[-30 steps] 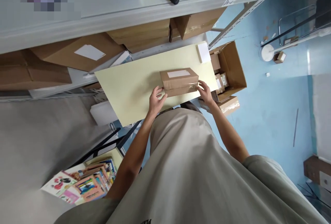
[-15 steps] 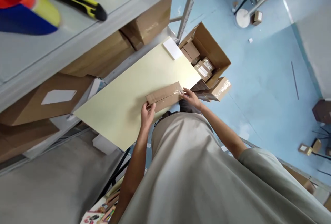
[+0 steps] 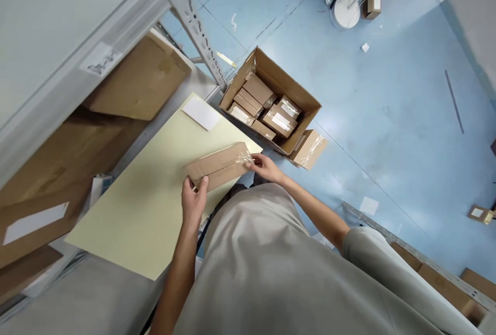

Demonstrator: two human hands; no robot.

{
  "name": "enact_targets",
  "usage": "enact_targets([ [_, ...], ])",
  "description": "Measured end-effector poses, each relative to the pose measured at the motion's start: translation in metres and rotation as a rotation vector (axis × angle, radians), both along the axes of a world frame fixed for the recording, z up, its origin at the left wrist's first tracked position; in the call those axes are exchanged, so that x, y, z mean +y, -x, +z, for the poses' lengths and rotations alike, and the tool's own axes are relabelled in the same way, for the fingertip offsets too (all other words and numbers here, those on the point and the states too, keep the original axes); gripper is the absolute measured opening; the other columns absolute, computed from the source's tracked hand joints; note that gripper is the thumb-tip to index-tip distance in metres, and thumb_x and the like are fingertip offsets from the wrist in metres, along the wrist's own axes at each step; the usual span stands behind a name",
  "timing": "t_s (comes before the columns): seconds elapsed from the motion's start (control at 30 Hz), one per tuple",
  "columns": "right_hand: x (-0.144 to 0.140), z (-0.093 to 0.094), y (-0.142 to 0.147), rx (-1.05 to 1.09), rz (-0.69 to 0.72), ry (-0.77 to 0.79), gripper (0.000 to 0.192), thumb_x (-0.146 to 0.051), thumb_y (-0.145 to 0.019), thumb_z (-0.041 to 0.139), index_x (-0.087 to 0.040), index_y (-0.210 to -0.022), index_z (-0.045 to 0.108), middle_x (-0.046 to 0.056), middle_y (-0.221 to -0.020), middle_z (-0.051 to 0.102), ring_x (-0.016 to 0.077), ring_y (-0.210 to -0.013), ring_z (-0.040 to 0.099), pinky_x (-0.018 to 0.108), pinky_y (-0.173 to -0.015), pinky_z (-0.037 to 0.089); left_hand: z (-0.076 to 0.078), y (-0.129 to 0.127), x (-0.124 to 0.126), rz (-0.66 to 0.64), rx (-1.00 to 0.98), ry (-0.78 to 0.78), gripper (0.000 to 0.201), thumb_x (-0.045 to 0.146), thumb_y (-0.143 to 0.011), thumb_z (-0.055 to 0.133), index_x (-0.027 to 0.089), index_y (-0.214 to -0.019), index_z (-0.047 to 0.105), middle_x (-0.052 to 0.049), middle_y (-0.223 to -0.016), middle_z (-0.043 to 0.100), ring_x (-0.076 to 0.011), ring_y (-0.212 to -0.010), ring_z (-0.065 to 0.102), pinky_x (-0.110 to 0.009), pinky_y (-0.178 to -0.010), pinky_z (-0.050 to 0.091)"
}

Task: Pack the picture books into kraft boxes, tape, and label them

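Hands gripped a small taped carton (image 3: 219, 166) at both ends: left hand (image 3: 194, 198) on near-left corner, right hand (image 3: 263, 166) on taped end. Vs 1 s ago, carton had slid to the cream board's (image 3: 155, 190) near edge, lying flatter, nearer the open floor box (image 3: 271, 102) w/ similar parcels.

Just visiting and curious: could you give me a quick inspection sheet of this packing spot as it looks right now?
Surface: pale yellow board, mostly bare.
Job's things: small taped cardboard box held at both ends.
Clutter: white label on the board's far corner.
Hands: left hand grips the near end; right hand grips the taped end.
Cables: nothing seen.
Surroundings: open carton of small parcels on the blue floor; metal shelving with brown boxes.
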State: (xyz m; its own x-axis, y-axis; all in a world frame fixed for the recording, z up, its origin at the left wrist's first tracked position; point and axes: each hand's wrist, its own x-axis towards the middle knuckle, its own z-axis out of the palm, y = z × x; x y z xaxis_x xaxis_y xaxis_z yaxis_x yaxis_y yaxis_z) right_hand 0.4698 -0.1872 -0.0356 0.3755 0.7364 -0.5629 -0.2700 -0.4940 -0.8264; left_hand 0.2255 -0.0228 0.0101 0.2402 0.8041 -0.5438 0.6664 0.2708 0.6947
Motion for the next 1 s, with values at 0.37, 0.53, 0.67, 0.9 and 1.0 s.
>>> enact_targets([
  [0.37,-0.069,-0.007,-0.152,-0.034,-0.431,0.176,0.071,-0.082,-0.083,0.085,-0.022,-0.12,0.078,0.016,-0.135,0.085,0.0361,-0.129,0.08,0.053,-0.118,0.063,-0.024,-0.234,0.003,-0.46,0.083,-0.213,0.049,0.045,-0.098,0.074,0.021,-0.141,0.072,-0.02,-0.134,0.064,-0.043,-0.138,0.068,-0.061,-0.128,0.054],
  [0.53,-0.05,-0.023,-0.198,-0.144,-0.478,0.181,0.076,-0.081,-0.09,0.079,-0.019,-0.133,0.077,0.02,-0.145,0.081,0.0368,-0.135,0.078,0.056,-0.123,0.06,-0.055,-0.321,0.043,-0.599,0.083,-0.184,0.03,0.032,-0.089,0.082,0.023,-0.116,0.071,-0.017,-0.123,0.067,-0.0445,-0.137,0.066,-0.061,-0.13,0.05],
  [0.67,-0.018,-0.042,-0.232,-0.206,-0.526,0.171,0.075,-0.073,-0.097,0.074,-0.017,-0.147,0.073,0.02,-0.157,0.075,0.0366,-0.148,0.07,0.055,-0.132,0.053,-0.068,-0.388,0.089,-0.667,-0.021,-0.13,0.048,0.026,-0.085,0.086,0.015,-0.129,0.071,-0.024,-0.139,0.072,-0.0467,-0.144,0.065,-0.066,-0.132,0.046],
  [0.9,0.025,-0.084,-0.25,-0.076,-0.506,0.244,0.072,-0.064,-0.101,0.069,-0.014,-0.153,0.071,0.022,-0.17,0.065,0.0337,-0.161,0.06,0.055,-0.136,0.046,-0.055,-0.429,0.118,-0.559,-0.239,-0.213,0.063,0.033,-0.094,0.083,0.027,-0.154,0.066,-0.012,-0.171,0.063,-0.0386,-0.169,0.049,-0.064,-0.145,0.027],
  [1.0,0.019,-0.09,-0.232,0.057,-0.458,0.185,0.064,-0.066,-0.094,0.074,-0.018,-0.137,0.078,0.018,-0.154,0.077,0.0321,-0.146,0.072,0.054,-0.129,0.055,-0.042,-0.387,0.094,-0.556,-0.198,-0.179,0.048,0.03,-0.1,0.075,0.019,-0.146,0.071,-0.017,-0.165,0.067,-0.037,-0.162,0.057,-0.063,-0.144,0.033],
])
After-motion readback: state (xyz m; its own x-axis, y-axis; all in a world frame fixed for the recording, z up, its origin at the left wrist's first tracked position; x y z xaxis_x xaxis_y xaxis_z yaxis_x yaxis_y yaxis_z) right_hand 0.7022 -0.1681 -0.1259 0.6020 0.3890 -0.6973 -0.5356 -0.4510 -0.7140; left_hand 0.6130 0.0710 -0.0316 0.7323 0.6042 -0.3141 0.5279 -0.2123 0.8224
